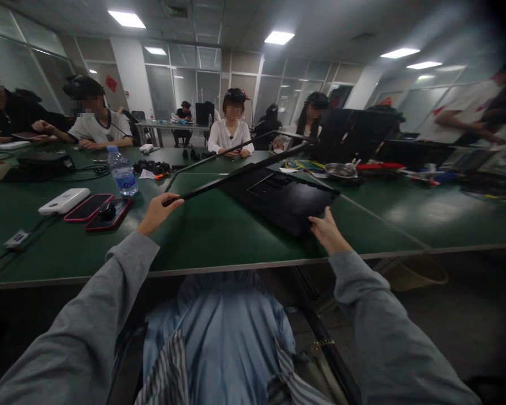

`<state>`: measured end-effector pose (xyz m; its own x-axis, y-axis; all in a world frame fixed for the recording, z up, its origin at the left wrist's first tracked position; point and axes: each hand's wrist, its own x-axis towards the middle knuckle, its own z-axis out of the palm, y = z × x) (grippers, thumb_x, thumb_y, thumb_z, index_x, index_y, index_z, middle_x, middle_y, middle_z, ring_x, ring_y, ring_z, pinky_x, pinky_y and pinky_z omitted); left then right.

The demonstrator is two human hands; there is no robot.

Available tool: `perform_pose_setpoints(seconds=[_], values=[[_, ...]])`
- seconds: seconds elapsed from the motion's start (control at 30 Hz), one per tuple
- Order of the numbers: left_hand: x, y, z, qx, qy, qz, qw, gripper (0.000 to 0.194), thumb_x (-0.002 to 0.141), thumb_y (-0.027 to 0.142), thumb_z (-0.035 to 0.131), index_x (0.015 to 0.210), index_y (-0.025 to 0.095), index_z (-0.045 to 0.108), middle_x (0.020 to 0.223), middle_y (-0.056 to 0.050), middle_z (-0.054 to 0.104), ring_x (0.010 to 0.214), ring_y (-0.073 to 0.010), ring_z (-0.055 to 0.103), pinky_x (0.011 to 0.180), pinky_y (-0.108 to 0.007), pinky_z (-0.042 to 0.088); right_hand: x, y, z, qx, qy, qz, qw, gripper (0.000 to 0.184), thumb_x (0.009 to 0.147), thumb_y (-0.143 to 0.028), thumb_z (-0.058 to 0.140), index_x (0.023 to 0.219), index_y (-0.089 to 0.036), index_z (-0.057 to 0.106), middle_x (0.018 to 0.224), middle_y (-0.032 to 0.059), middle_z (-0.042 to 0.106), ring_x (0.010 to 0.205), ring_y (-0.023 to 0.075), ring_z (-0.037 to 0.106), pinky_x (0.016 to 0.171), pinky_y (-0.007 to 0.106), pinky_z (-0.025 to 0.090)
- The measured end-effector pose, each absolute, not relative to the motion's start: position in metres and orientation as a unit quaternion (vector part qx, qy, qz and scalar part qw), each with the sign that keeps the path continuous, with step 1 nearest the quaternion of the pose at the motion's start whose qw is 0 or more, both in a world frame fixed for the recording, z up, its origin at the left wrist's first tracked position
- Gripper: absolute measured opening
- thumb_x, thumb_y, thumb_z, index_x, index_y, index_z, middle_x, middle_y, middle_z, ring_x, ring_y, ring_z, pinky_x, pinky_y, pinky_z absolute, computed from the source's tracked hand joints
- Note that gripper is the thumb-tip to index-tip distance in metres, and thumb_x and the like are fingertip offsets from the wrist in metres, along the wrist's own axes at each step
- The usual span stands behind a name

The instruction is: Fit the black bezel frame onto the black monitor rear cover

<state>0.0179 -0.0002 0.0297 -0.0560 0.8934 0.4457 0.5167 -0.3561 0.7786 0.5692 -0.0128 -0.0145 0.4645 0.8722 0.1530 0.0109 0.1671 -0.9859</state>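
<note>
A thin black rectangular frame [225, 181], open in the middle, slants up above the table. At its near left corner, my left hand [158, 211] is closed around it between thumb and fingers. A flat black panel [274, 205] with a glossy patch lies below and to the right of the frame, tilted relative to me. My right hand [329, 232] grips that panel's near right edge, thumb on top. Whether the panel's far side rests on the table, or touches the frame, I cannot tell.
The green table [202, 242] also bears a water bottle [122, 174], two red-edged phones [108, 215], a white power bank [64, 201] and a metal bowl [340, 170]. Several people sit across from me; one stands at the right. A bin [419, 274] sits under the table.
</note>
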Motion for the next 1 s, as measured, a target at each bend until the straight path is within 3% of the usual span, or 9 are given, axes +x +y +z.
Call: perform_pose_setpoints(seconds=[0.2, 0.3, 0.4, 0.47, 0.6, 0.67, 0.77, 0.9, 1.0], values=[[0.034, 0.031, 0.043, 0.703, 0.531, 0.465, 0.089, 0.045, 0.083, 0.058, 0.072, 0.104, 0.019, 0.075, 0.107, -0.009, 0.075, 0.101, -0.0266, 0.069, 0.097, -0.040, 0.052, 0.542, 0.047, 0.002, -0.549, -0.401, 0.445, 0.583, 0.077, 0.058, -0.011, 0.066, 0.132, -0.031, 0.061, 0.102, 0.0001, 0.076, 0.080, 0.0182, 0.071, 0.073, 0.034, 0.062], [0.038, 0.039, 0.039, 0.725, 0.522, 0.449, 0.031, 0.040, 0.085, 0.057, 0.070, 0.102, 0.021, 0.075, 0.107, -0.009, 0.075, 0.102, -0.0271, 0.068, 0.098, -0.041, 0.050, 0.533, 0.090, -0.003, -0.578, -0.376, 0.404, 0.600, 0.053, 0.062, -0.015, 0.067, 0.114, -0.024, 0.067, 0.083, -0.0010, 0.074, 0.077, 0.0185, 0.071, 0.079, 0.036, 0.061], [0.039, 0.043, 0.029, 0.743, 0.515, 0.427, 0.006, 0.038, 0.086, 0.058, 0.069, 0.101, 0.024, 0.075, 0.102, -0.009, 0.075, 0.099, -0.0279, 0.067, 0.094, -0.043, 0.051, 0.538, 0.122, -0.005, -0.609, -0.352, 0.340, 0.624, 0.030, 0.070, -0.031, 0.070, 0.098, -0.022, 0.068, 0.075, -0.0001, 0.071, 0.082, 0.0208, 0.071, 0.085, 0.038, 0.060], [0.038, 0.045, 0.021, 0.750, 0.514, 0.416, -0.002, 0.037, 0.087, 0.059, 0.066, 0.101, 0.026, 0.075, 0.100, -0.008, 0.075, 0.098, -0.0287, 0.066, 0.092, -0.045, 0.050, 0.548, 0.132, -0.001, -0.588, -0.361, 0.332, 0.643, 0.031, 0.079, -0.049, 0.066, 0.095, -0.023, 0.067, 0.080, 0.0029, 0.072, 0.089, 0.0227, 0.072, 0.088, 0.040, 0.060], [0.030, 0.054, 0.009, 0.766, 0.517, 0.381, 0.000, 0.036, 0.086, 0.062, 0.066, 0.103, 0.032, 0.076, 0.099, -0.007, 0.076, 0.100, -0.0300, 0.066, 0.094, -0.048, 0.049, 0.561, 0.129, 0.010, -0.495, -0.436, 0.419, 0.624, 0.060, 0.087, -0.078, 0.045, 0.101, -0.024, 0.068, 0.100, 0.0113, 0.077, 0.100, 0.0266, 0.074, 0.088, 0.043, 0.061], [0.025, 0.059, 0.006, 0.768, 0.520, 0.373, 0.000, 0.035, 0.086, 0.063, 0.066, 0.102, 0.034, 0.076, 0.099, -0.006, 0.077, 0.101, -0.0308, 0.066, 0.096, -0.050, 0.047, 0.557, 0.125, 0.013, -0.498, -0.457, 0.430, 0.598, 0.052, 0.085, -0.072, 0.058, 0.105, -0.025, 0.067, 0.105, 0.0106, 0.077, 0.101, 0.0261, 0.074, 0.090, 0.043, 0.061], [0.017, 0.065, 0.002, 0.770, 0.523, 0.366, -0.002, 0.036, 0.084, 0.065, 0.067, 0.102, 0.036, 0.076, 0.098, -0.007, 0.076, 0.100, -0.0323, 0.067, 0.095, -0.052, 0.047, 0.548, 0.123, 0.009, -0.522, -0.521, 0.357, 0.573, 0.045, 0.076, -0.048, 0.078, 0.113, -0.026, 0.066, 0.111, 0.0067, 0.077, 0.108, 0.0251, 0.072, 0.105, 0.047, 0.054], [0.008, 0.069, -0.004, 0.780, 0.525, 0.338, 0.029, 0.037, 0.082, 0.066, 0.068, 0.104, 0.037, 0.076, 0.100, -0.008, 0.076, 0.098, -0.0331, 0.067, 0.093, -0.053, 0.047, 0.542, 0.122, -0.004, -0.559, -0.582, 0.209, 0.552, 0.039, 0.079, -0.040, 0.071, 0.116, -0.027, 0.068, 0.123, 0.0062, 0.074, 0.125, 0.0278, 0.064, 0.120, 0.055, 0.037], [0.005, 0.071, -0.010, 0.785, 0.525, 0.327, 0.046, 0.035, 0.082, 0.066, 0.068, 0.104, 0.039, 0.074, 0.104, -0.007, 0.076, 0.101, -0.0335, 0.067, 0.100, -0.057, 0.042, 0.543, 0.121, -0.010, -0.574, -0.587, 0.169, 0.546, 0.041, 0.081, -0.038, 0.067, 0.121, -0.028, 0.068, 0.131, 0.0052, 0.070, 0.132, 0.0275, 0.059, 0.123, 0.053, 0.034]])
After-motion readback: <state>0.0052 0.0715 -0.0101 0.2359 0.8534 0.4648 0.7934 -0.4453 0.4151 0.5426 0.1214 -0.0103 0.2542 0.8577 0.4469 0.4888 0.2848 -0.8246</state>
